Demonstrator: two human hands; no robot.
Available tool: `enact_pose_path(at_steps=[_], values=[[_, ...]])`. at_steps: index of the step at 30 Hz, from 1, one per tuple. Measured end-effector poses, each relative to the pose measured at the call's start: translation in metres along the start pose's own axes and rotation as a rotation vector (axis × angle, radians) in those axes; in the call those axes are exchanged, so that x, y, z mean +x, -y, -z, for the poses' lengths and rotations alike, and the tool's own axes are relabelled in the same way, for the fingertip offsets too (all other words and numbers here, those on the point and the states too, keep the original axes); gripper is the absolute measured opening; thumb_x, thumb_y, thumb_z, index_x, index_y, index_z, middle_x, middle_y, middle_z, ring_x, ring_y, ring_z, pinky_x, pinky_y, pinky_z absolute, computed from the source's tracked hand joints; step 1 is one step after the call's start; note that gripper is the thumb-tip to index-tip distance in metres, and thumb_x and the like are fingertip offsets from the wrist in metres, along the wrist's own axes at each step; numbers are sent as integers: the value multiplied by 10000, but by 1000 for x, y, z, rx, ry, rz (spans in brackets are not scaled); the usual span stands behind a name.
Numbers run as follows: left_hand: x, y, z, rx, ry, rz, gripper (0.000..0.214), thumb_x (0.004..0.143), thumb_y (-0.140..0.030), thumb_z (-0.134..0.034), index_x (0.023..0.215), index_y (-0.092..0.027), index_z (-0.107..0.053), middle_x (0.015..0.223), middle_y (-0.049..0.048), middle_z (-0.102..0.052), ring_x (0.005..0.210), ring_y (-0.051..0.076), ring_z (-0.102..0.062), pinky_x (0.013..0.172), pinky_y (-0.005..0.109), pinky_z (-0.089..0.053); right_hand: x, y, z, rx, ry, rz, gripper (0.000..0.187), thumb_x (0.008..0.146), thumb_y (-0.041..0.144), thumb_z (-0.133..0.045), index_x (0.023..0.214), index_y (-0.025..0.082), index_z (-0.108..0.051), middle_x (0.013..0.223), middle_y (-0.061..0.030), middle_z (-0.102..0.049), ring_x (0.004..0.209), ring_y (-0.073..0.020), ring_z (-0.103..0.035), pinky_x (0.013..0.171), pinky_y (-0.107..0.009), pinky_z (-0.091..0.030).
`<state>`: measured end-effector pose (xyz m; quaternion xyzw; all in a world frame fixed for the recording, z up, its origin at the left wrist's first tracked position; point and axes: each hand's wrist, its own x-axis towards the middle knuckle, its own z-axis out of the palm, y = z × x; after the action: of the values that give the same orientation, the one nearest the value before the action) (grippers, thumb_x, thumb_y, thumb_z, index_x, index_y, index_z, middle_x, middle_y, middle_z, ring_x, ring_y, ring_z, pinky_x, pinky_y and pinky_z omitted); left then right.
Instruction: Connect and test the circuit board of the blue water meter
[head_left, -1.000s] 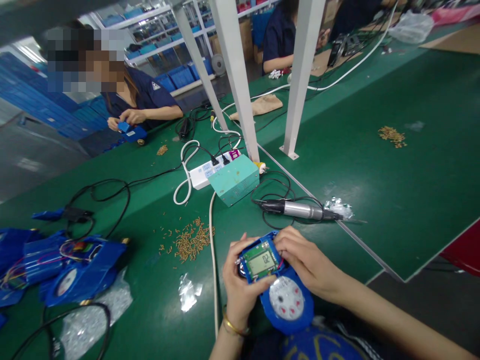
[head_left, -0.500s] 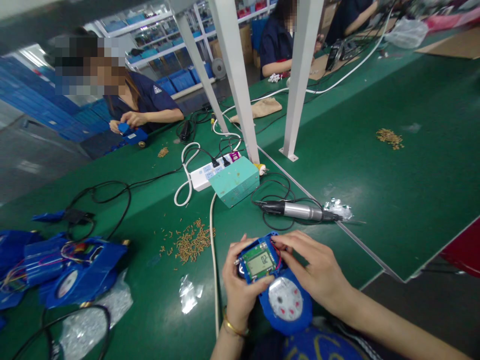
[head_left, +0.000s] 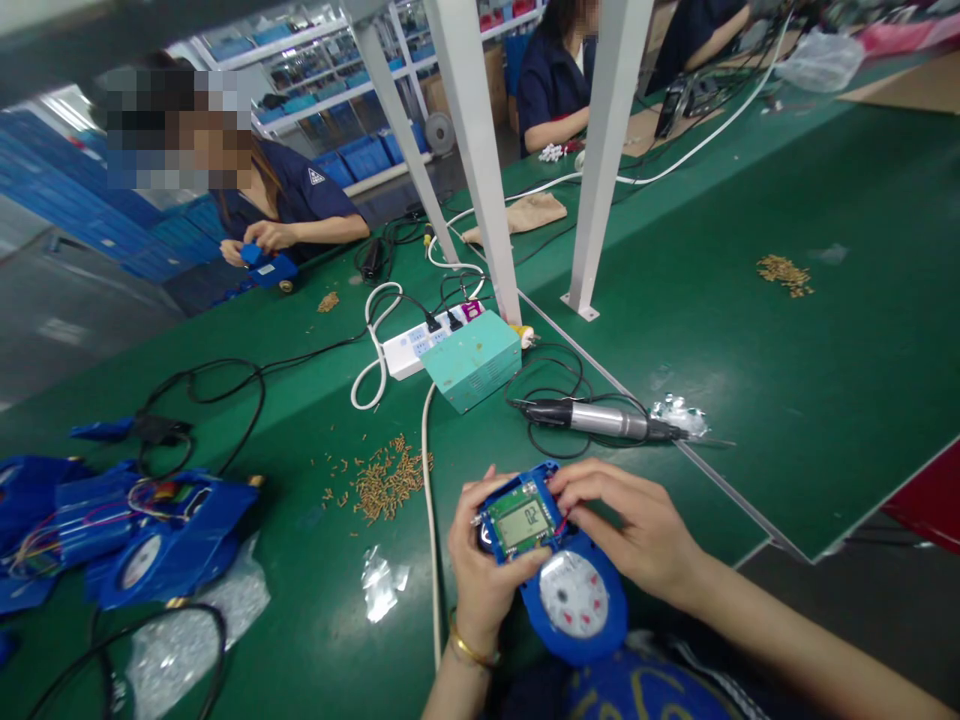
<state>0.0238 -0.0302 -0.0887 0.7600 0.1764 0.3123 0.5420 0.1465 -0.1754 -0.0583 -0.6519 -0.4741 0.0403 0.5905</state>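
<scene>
One opened blue water meter (head_left: 574, 600) sits gripped at the near edge of the green bench (head_left: 757, 330), its circuit board (head_left: 514, 498) and lit display (head_left: 521, 524) facing up. The left hand (head_left: 487, 570) cradles it from beneath and wraps over the board's lower edge, while the right hand (head_left: 630, 530) clasps the top corner beside a thin red wire (head_left: 561, 520). Holding both sides firmly keeps the board steady and the screen uncovered (the electric screwdriver (head_left: 600, 420) lies untouched beyond).
</scene>
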Motion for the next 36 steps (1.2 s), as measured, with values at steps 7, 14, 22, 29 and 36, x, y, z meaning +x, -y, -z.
enact_pose_path(at_steps=[7, 14, 22, 29, 36], values=[[2, -2, -1, 6, 4, -17, 611, 619, -590, -841, 1080, -223, -681, 1005, 62, -749, 1011, 284, -709, 1088, 562, -457, 5, -1, 2, 322, 108, -420, 40, 878, 159, -595, 871, 186, -624, 757, -1, -694, 669, -121, -686, 632, -207, -565], [0, -1, 0, 26, 12, 9, 621, 617, -588, -840, 1082, -208, -679, 1022, 77, -746, 1046, 302, -702, 1093, 570, -448, 0, 1, -3, 235, 33, -392, 106, 898, 177, -609, 838, 184, -697, 808, -24, -737, 729, -141, -704, 657, -221, -560], [0, 2, 0, 14, 11, 13, 639, 618, -621, -826, 1082, -206, -683, 1015, 78, -741, 1071, 315, -695, 1099, 574, -440, 8, -4, 12, 368, 190, -406, 181, 952, 259, -582, 879, 172, -723, 846, -37, -682, 696, -120, -660, 629, -227, -559], [0, 0, -1, -4, 12, 1, 652, 607, -629, -832, 1083, -207, -687, 1008, 78, -744, 1046, 305, -703, 1100, 566, -441, 3, 0, 5, 435, 156, -525, 107, 943, 254, -578, 914, 177, -647, 780, -3, -655, 691, -115, -627, 630, -212, -522], [1, 0, -1, -23, 16, -27, 625, 634, -608, -828, 1096, -212, -686, 1013, 74, -745, 1031, 294, -705, 1096, 558, -447, -1, 11, -1, 64, 111, -319, 161, 962, 139, -540, 891, 200, -672, 823, 2, -649, 746, -112, -610, 679, -212, -478]])
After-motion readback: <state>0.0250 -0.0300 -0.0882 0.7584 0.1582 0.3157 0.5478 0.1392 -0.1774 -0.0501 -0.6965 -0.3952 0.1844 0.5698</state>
